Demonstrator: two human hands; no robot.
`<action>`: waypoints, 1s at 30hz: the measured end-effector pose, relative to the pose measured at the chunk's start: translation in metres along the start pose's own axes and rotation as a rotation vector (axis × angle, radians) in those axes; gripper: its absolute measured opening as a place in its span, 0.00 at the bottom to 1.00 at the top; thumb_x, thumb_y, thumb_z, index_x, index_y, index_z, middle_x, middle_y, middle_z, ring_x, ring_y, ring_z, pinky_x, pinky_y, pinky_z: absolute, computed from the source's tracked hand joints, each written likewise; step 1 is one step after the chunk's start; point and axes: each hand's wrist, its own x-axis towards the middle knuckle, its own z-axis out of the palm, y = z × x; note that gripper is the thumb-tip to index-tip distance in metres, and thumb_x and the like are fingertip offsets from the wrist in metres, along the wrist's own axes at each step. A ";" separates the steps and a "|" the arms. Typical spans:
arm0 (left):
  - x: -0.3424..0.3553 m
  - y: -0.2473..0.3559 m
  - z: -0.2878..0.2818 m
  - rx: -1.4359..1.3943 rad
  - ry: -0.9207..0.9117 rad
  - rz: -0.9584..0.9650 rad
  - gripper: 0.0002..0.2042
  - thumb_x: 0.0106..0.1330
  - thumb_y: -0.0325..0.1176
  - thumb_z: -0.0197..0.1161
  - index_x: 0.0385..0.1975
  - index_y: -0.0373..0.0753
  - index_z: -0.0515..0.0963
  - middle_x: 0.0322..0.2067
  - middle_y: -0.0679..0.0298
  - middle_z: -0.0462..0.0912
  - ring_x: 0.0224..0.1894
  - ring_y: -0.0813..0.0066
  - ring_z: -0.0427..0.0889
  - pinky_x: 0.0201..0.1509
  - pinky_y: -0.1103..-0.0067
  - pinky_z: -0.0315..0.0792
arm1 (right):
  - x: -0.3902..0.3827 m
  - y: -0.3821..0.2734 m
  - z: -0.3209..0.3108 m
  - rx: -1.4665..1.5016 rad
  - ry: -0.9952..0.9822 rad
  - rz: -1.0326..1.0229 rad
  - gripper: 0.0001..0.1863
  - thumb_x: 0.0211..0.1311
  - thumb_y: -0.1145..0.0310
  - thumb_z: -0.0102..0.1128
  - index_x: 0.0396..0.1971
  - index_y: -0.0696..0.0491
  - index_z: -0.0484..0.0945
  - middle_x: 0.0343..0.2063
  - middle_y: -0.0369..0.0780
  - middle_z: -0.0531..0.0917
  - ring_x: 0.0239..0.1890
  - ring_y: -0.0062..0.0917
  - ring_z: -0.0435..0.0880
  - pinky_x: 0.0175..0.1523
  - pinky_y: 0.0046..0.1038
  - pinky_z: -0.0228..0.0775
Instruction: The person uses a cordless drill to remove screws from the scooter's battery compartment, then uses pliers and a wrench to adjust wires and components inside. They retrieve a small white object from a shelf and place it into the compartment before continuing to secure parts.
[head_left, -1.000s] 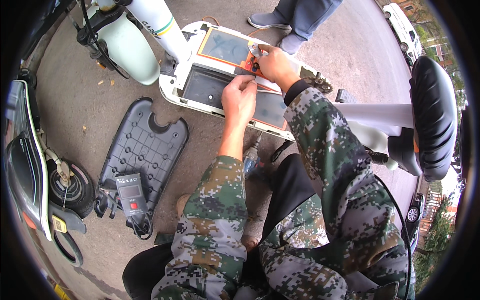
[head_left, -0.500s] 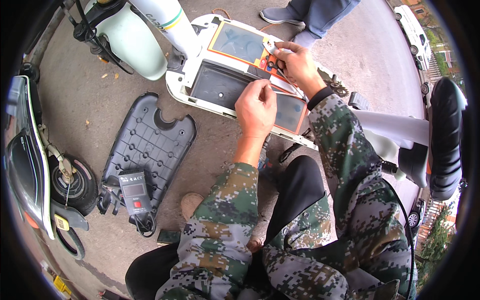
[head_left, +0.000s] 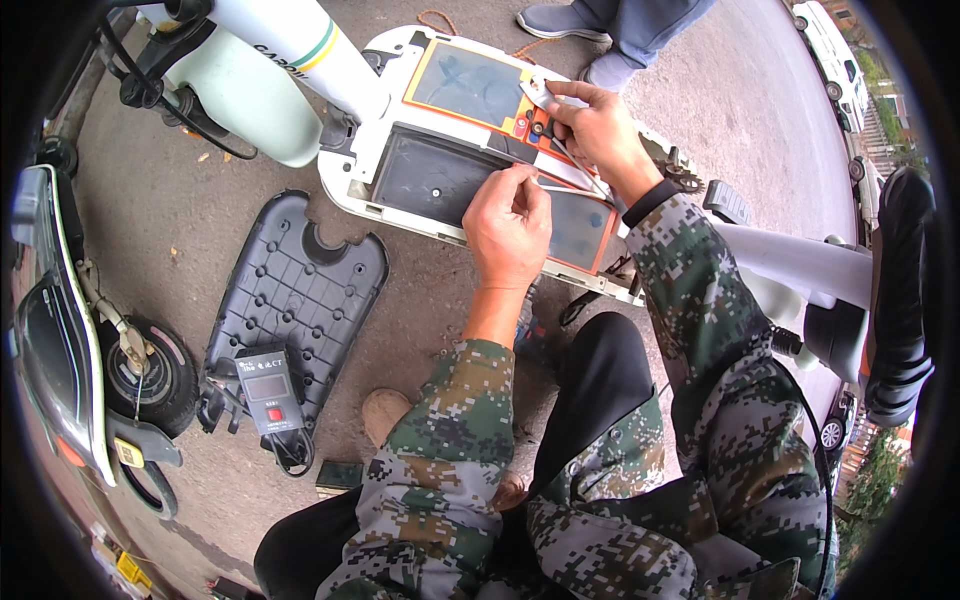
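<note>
The open footboard bay of a white electric scooter point(head_left: 352, 185) holds orange-edged batteries with dark tops: one battery point(head_left: 465, 83) at the far side, another point(head_left: 578, 228) at the near right. A bare black recess point(head_left: 428, 178) lies between them and the scooter's front. Over the far battery's terminal end, my right hand point(head_left: 603, 137) is closed on a small pale-grey piece point(head_left: 538, 93), its kind unclear. My left hand point(head_left: 508, 222) is pinched at the recess's right side, by the end of a white cable point(head_left: 572, 190). My fingers hide whether it grips that cable.
A black ribbed footboard cover point(head_left: 300, 270) lies on the pavement at left, with a grey tester box point(head_left: 266, 388) and its leads on it. Another scooter's wheel point(head_left: 143, 365) stands at far left. A bystander's shoe point(head_left: 562, 24) is beyond the bay. The scooter's black seat point(head_left: 900, 300) is at right.
The view has shifted slightly, so the scooter's front sits a little farther left. Both hands keep nearly the same places and the same grips.
</note>
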 end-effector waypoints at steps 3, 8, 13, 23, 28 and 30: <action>0.000 -0.002 0.000 0.022 -0.007 -0.002 0.04 0.68 0.20 0.66 0.38 0.32 0.85 0.26 0.67 0.84 0.23 0.85 0.74 0.28 0.82 0.71 | 0.001 0.001 -0.002 -0.081 -0.008 0.007 0.21 0.72 0.71 0.65 0.62 0.61 0.80 0.23 0.34 0.83 0.21 0.15 0.77 0.27 0.22 0.69; 0.002 -0.003 0.001 0.010 -0.007 -0.034 0.04 0.67 0.20 0.67 0.38 0.33 0.86 0.26 0.68 0.84 0.23 0.86 0.74 0.28 0.82 0.71 | -0.015 0.005 -0.013 -0.488 0.015 -0.172 0.27 0.66 0.67 0.67 0.65 0.54 0.79 0.34 0.54 0.89 0.32 0.42 0.91 0.44 0.41 0.82; 0.006 -0.005 0.000 -0.019 -0.028 -0.087 0.04 0.69 0.21 0.67 0.38 0.33 0.87 0.26 0.70 0.85 0.24 0.87 0.76 0.29 0.83 0.72 | -0.051 0.022 -0.007 -0.663 0.142 -0.305 0.20 0.74 0.64 0.58 0.62 0.47 0.82 0.44 0.57 0.88 0.47 0.56 0.88 0.54 0.50 0.79; 0.042 0.001 -0.011 0.164 -0.414 -0.379 0.07 0.71 0.28 0.66 0.41 0.32 0.87 0.27 0.68 0.85 0.29 0.84 0.80 0.35 0.80 0.75 | -0.043 0.042 0.008 -0.554 0.242 -0.299 0.18 0.76 0.62 0.57 0.59 0.49 0.86 0.43 0.56 0.89 0.47 0.55 0.88 0.53 0.48 0.80; 0.147 0.069 -0.041 0.946 -1.313 -0.050 0.20 0.63 0.41 0.70 0.52 0.38 0.87 0.43 0.48 0.91 0.48 0.51 0.90 0.56 0.64 0.81 | -0.042 0.039 0.010 -0.447 0.223 -0.294 0.19 0.75 0.62 0.58 0.59 0.50 0.85 0.46 0.55 0.88 0.51 0.54 0.87 0.58 0.49 0.78; 0.177 0.082 -0.045 1.109 -1.238 0.042 0.23 0.62 0.40 0.70 0.56 0.38 0.86 0.50 0.47 0.89 0.53 0.49 0.88 0.62 0.64 0.79 | -0.040 0.040 0.010 -0.386 0.220 -0.268 0.20 0.75 0.62 0.58 0.60 0.52 0.85 0.48 0.54 0.89 0.52 0.53 0.88 0.60 0.45 0.78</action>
